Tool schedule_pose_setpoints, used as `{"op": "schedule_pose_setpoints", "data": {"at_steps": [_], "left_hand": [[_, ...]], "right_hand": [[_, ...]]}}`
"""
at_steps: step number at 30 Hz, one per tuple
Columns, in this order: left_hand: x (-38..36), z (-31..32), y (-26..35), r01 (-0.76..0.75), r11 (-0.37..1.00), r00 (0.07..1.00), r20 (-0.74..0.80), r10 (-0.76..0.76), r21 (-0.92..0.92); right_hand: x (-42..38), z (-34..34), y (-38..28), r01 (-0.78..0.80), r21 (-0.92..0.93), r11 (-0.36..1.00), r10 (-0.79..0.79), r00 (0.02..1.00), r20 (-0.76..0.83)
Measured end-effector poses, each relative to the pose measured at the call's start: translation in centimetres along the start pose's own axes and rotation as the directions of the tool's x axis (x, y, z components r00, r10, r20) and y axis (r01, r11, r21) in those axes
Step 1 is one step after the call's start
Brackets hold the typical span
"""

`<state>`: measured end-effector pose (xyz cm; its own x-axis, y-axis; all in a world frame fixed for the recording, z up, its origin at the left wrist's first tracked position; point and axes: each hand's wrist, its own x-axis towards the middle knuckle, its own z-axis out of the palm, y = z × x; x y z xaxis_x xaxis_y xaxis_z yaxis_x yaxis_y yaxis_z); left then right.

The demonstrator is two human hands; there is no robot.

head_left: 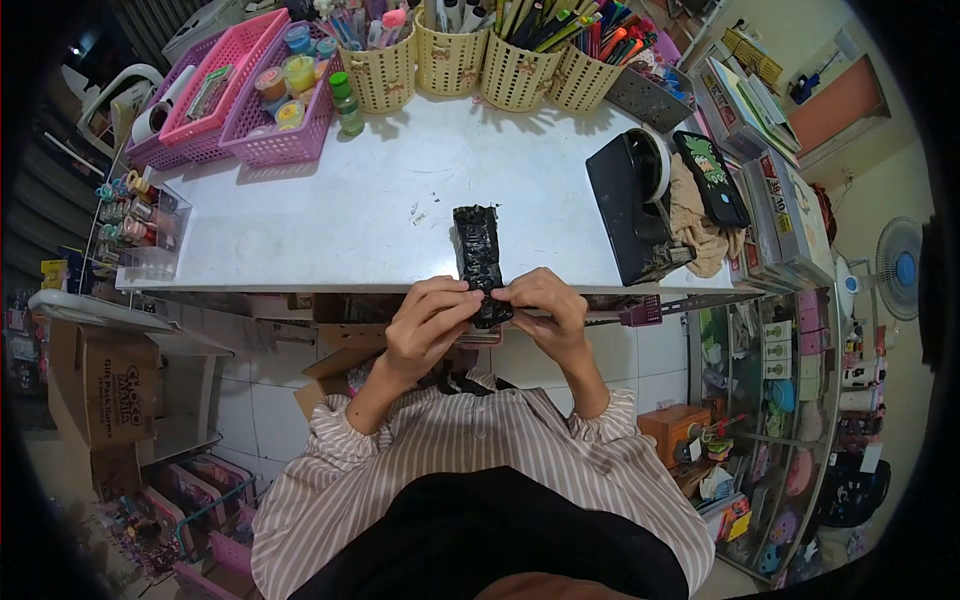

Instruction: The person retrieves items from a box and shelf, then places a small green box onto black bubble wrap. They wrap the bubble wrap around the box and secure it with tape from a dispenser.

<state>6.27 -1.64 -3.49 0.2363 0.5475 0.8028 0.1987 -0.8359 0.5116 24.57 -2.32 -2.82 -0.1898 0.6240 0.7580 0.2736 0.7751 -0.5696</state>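
An oblong bundle wrapped in shiny, wrinkled black plastic (478,243) reaches from the white table's front edge inward, its near end jutting out past the edge. My left hand (430,322) grips that near end from the left, thumb and fingers pressed on the plastic. From the other side my right hand (547,310) pinches the same end, its fingertips close to those of the left. What the wrapping contains is hidden. A few small dark scraps (416,214) lie left of the bundle on the white table (330,220).
Woven cups of pens and markers (452,62) line the back, with a green-capped bottle (346,104) beside them. Pink baskets (275,148) stand back left, a clear spool rack (150,225) at left. A black tape dispenser (622,205), a cloth (698,235) and a phone (711,178) lie right.
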Motion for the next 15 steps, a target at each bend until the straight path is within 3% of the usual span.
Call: {"op": "schedule_pose_setpoints", "data": {"at_steps": [7,9,13,15], "left_hand": [[0.7,-0.6,-0.4,-0.069,0.997,0.990,0.121,0.065,0.026],[0.8,-0.6,-0.5,-0.075,0.997,0.990,0.121,0.072,0.021],[1.5,-0.8,-0.7,-0.070,0.996,0.989,0.137,0.063,0.050],[1.7,-0.8,-0.5,-0.061,0.996,0.989,0.135,0.052,0.060]], "right_hand": [[0.7,-0.8,-0.6,-0.018,-0.061,0.998,0.025,0.993,0.116],[0.7,-0.8,-0.9,-0.105,-0.108,0.989,0.118,0.986,0.117],[1.0,-0.7,-1.1,-0.134,-0.121,0.984,0.150,0.980,0.128],[1.5,-0.7,-1.3,-0.225,-0.051,0.973,0.230,0.963,0.143]]}}
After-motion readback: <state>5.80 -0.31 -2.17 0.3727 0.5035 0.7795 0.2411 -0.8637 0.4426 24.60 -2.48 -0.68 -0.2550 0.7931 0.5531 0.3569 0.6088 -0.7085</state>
